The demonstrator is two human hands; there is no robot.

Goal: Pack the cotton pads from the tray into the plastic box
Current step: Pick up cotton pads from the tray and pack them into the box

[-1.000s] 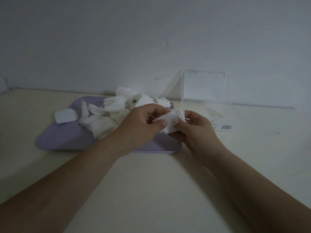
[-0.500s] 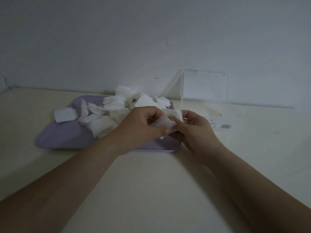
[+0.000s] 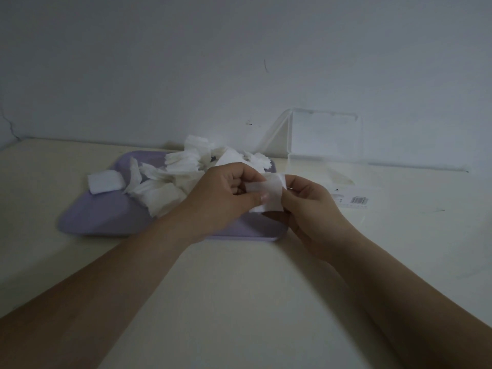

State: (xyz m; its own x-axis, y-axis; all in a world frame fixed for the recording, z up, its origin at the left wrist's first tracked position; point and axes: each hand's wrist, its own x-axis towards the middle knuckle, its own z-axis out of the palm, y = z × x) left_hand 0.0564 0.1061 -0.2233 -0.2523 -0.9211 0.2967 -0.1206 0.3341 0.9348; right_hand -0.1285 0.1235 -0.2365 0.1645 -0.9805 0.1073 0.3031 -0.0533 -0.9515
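There, over the near right corner of the lilac tray [image 3: 106,217], both hands met on a single square cotton pad [image 3: 271,194]. The left hand [image 3: 223,201] had its fingers curled in and its thumb pressed flat across the pad's face. The right hand [image 3: 314,211] pinched the pad's right edge from the other side, so the pad was held up between the two, clear of the tray. Behind the hands, a loose heap of cotton pads [image 3: 170,179] lay tumbled on the tray's far half. One more pad [image 3: 106,181] sat apart from the heap at the tray's left edge. The clear plastic box [image 3: 324,137] stood to the right of the tray against the wall, with its lid raised upright. Its base was so transparent in the dim light that I could hardly make it out, beyond a barcode label [image 3: 359,200] near the right hand. All of this rested on the pale bench [image 3: 239,302], both forearms reaching in across it.
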